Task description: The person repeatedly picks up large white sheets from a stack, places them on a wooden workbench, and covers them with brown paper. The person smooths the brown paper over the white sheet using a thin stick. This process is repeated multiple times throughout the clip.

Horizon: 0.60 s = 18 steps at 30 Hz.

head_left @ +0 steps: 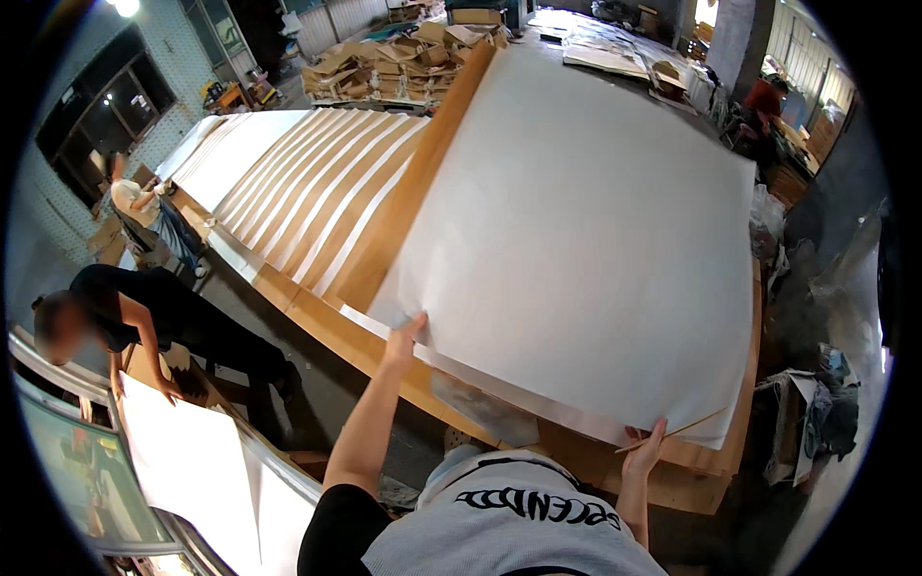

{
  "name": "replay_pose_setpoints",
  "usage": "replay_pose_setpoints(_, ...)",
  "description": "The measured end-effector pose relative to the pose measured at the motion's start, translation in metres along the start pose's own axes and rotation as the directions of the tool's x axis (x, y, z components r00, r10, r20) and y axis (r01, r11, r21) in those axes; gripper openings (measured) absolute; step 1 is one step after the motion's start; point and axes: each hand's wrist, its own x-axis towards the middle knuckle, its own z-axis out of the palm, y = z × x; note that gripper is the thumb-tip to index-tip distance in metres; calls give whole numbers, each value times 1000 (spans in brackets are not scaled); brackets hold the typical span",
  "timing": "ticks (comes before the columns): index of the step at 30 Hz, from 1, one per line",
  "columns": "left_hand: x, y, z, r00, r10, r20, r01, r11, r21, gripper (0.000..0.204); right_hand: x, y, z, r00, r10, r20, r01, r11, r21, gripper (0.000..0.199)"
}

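Observation:
A large white sheet (pixel 586 221), apparently paper, spreads in front of me, its near edge along the front of the work table. My left hand (pixel 405 338) pinches that edge near its left corner, thumb on top. Farther right, my right hand (pixel 645 449) closes on the same edge and also holds a thin wooden stick (pixel 696 421), which points to the right across the sheet's corner. The fingers under the sheet are hidden. Left of the sheet, brown-and-white striped layers (pixel 322 182) of overlapping sheets lie fanned along the table.
The wooden table's edge (pixel 317 322) runs diagonally to the far left. A person in black (pixel 163 307) bends over white sheets (pixel 192 461) at lower left; another person (pixel 144 206) stands farther back. Cardboard pieces (pixel 394 67) are heaped behind; plastic and scraps (pixel 816 413) crowd the right.

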Motion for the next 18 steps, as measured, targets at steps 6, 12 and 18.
replay_pose_setpoints(6,-7,-32,24,997,-61,38,60,998,32,38,-3,40,-45,981,136,-136,-143,989,-43,34)
replay_pose_setpoints(12,-18,-19,21,995,-94,11,95,993,-67,39,5,64,-64,979,126,-161,-139,987,-74,33)
replay_pose_setpoints(18,-24,1,19,979,-184,83,201,919,-339,32,2,64,-48,980,124,-153,-143,982,-123,29)
